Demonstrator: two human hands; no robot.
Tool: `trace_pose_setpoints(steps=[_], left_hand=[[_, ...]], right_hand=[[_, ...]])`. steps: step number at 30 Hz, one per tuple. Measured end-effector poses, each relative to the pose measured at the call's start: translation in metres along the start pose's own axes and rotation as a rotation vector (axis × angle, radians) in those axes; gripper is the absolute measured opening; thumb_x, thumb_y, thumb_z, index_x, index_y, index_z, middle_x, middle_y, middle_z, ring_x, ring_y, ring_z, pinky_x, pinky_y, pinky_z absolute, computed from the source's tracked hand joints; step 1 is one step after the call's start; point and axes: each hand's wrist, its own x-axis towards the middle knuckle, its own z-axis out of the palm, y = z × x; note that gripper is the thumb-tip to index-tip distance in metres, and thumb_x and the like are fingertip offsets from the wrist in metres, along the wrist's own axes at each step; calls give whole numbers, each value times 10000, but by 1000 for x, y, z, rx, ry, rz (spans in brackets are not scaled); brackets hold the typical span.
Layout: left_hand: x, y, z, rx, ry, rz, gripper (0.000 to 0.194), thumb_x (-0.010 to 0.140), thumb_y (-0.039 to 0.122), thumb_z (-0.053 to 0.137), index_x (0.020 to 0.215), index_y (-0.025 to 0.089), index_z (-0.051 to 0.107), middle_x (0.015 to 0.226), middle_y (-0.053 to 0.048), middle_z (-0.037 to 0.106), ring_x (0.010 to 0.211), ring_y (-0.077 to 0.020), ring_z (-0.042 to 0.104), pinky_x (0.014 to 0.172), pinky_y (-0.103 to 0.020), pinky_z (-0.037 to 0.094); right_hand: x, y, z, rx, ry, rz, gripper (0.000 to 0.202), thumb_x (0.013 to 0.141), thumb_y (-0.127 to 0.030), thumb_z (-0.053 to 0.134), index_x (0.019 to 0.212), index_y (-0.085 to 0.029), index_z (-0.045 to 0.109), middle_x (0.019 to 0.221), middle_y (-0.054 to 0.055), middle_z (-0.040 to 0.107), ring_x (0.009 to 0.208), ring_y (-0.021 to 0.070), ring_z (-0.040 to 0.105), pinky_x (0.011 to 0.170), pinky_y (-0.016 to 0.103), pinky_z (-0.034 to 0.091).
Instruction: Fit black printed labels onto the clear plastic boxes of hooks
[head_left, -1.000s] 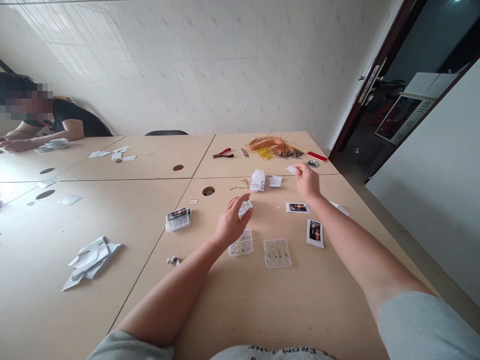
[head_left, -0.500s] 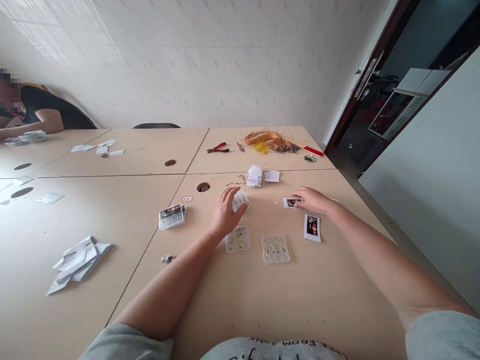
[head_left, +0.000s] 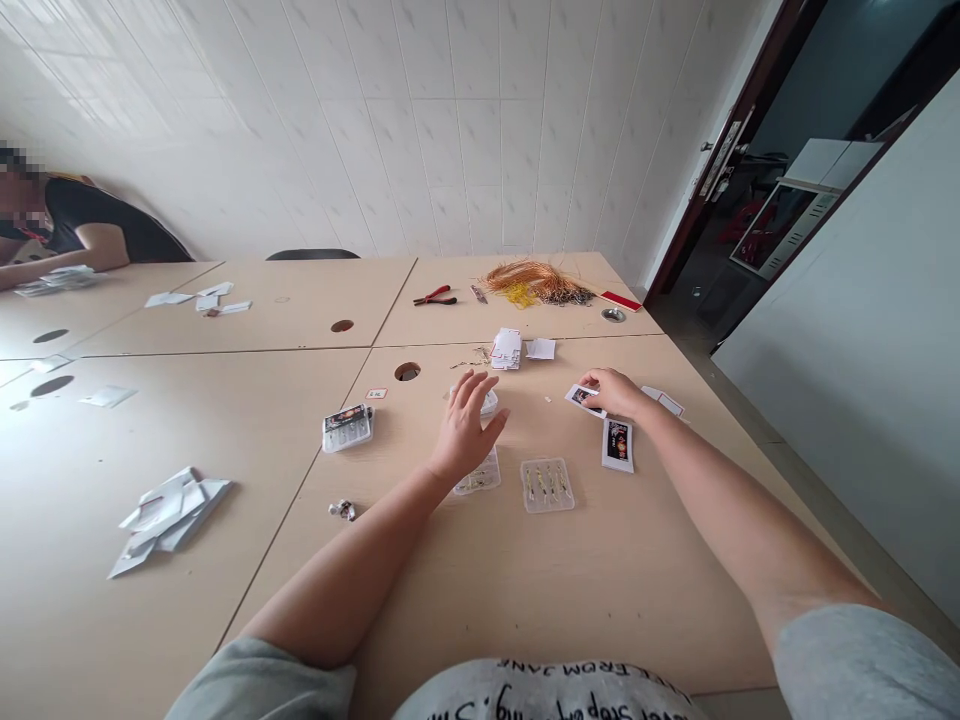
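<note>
My left hand point(head_left: 471, 425) is raised over two clear plastic cases, fingers spread and nothing in them. It partly covers the farther case point(head_left: 489, 402) and the nearer case point(head_left: 484, 476). To their right lies another clear case point(head_left: 547, 486) holding several small yellowish pieces in a row. My right hand point(head_left: 613, 392) has its fingertips closed on a dark-printed white card point(head_left: 582, 399), which is slightly tilted. Just below it is a similar printed card or stack of cards point(head_left: 618, 446). A white card with a red border point(head_left: 663, 401) lies partly behind my right forearm.
Clear cases with a printed card point(head_left: 348, 428) and a small silvery bundle point(head_left: 343, 510) lie to the left. White packets point(head_left: 169, 515) are farther left. Behind are white cards point(head_left: 506, 349), red-handled pliers point(head_left: 435, 297) and copper-coloured strands point(head_left: 536, 277). Another person point(head_left: 82, 225) sits far left.
My left hand has shifted slightly right, its fingers more spread. The card under my right hand has turned and moved a little toward the other printed card. The view has shifted slightly.
</note>
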Motion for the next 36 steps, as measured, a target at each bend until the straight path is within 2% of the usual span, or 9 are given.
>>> trace_pose_setpoints(steps=[4, 8, 11, 13, 15, 18, 21, 28, 36], left_hand=[[-1, 28, -3, -150, -48, -19, 367, 918, 309, 590, 1278, 243, 569, 1430, -138, 590, 1443, -331, 437, 1173, -583, 363], [6, 65, -15, -359, -111, -29, 361, 975, 402, 561, 1299, 244, 543, 1351, -126, 655, 1263, -268, 622, 1008, -435, 546], [8, 89, -26, -790, -158, -79, 329, 963, 415, 617, 1230, 225, 587, 1165, -91, 722, 1046, -206, 699, 861, -335, 598], [5, 99, -33, -1027, -154, -91, 271, 927, 379, 694, 1140, 220, 643, 951, -36, 731, 869, -151, 695, 772, -274, 597], [1, 104, -38, -1129, -155, -80, 191, 910, 324, 729, 1062, 215, 688, 828, -1, 708, 762, -112, 666, 713, -224, 584], [-7, 105, -42, -1167, -194, -94, 76, 914, 254, 729, 975, 211, 742, 832, 6, 715, 725, -77, 650, 677, -170, 563], [-12, 105, -46, -1190, -224, -122, 63, 909, 243, 735, 954, 225, 775, 839, 13, 715, 704, -69, 652, 663, -163, 558], [-16, 108, -57, -1257, -316, -205, 112, 935, 293, 709, 979, 247, 801, 797, 20, 729, 719, -65, 688, 709, -156, 564], [-16, 114, -60, -1359, -329, -298, 58, 870, 258, 784, 900, 208, 785, 763, 33, 725, 633, -62, 703, 636, -154, 588]], right_hand=[[-18, -27, -5, 230, 67, -67, 292, 975, -338, 644, 1218, -176, 638, 1223, 84, 670, 1039, 217, 677, 890, 434, 585], [-58, -64, -11, 501, 94, -271, 357, 905, -320, 711, 1230, -219, 600, 1095, 48, 725, 993, 193, 709, 840, 348, 597], [-92, -84, -11, 642, 121, -395, 356, 856, -436, 725, 1146, -275, 595, 1044, 20, 735, 955, 184, 719, 773, 305, 604], [-110, -89, -9, 704, 135, -441, 303, 856, -429, 717, 1094, -302, 579, 961, -14, 727, 900, 160, 724, 726, 269, 602], [-123, -91, -5, 750, 150, -501, 270, 870, -336, 719, 1097, -339, 572, 907, -49, 712, 846, 128, 718, 696, 232, 596], [-135, -90, -2, 656, 183, -594, 336, 897, -216, 704, 1153, -401, 588, 913, -75, 705, 811, 91, 690, 716, 196, 582], [-141, -89, -5, 516, 206, -632, 330, 932, -238, 689, 1197, -421, 613, 957, -69, 709, 820, 81, 664, 731, 172, 564], [-149, -89, -13, 488, 317, -620, 195, 927, -331, 717, 1111, -379, 671, 871, -74, 720, 762, 87, 662, 686, 178, 561], [-151, -91, -15, 420, 338, -782, 120, 974, -189, 631, 1015, -301, 636, 906, -43, 704, 842, 90, 672, 711, 184, 539]])
